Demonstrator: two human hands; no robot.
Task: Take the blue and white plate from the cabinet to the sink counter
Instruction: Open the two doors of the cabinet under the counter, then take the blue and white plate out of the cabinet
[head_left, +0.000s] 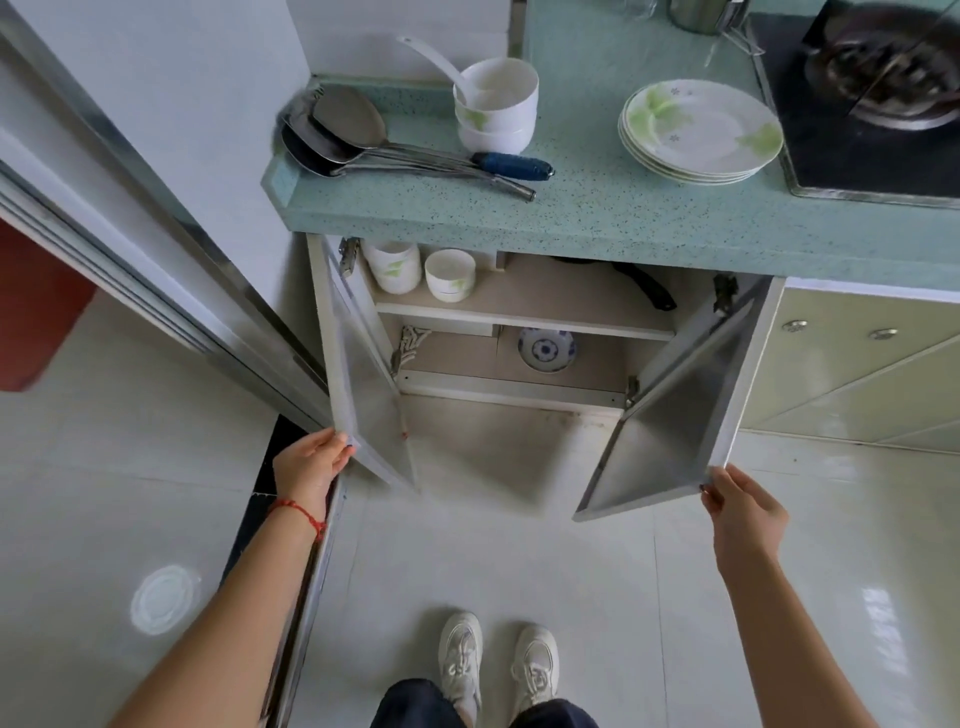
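Note:
The blue and white plate (546, 349) lies on the bottom shelf of the under-counter cabinet (524, 314), right of the middle. Both cabinet doors stand swung wide. My left hand (310, 462) grips the lower corner of the left cabinet door (363, 400). My right hand (740, 512) pinches the lower corner of the right cabinet door (670, 426). Both hands are well in front of the plate and apart from it.
White bowls (422, 270) sit on the upper shelf beside a black pan handle (644, 288). On the green counter (649, 218) lie ladles (363, 140), stacked bowls (496, 106), a stack of green-patterned plates (701, 130) and a gas hob (878, 98). A sliding door frame (171, 249) stands left.

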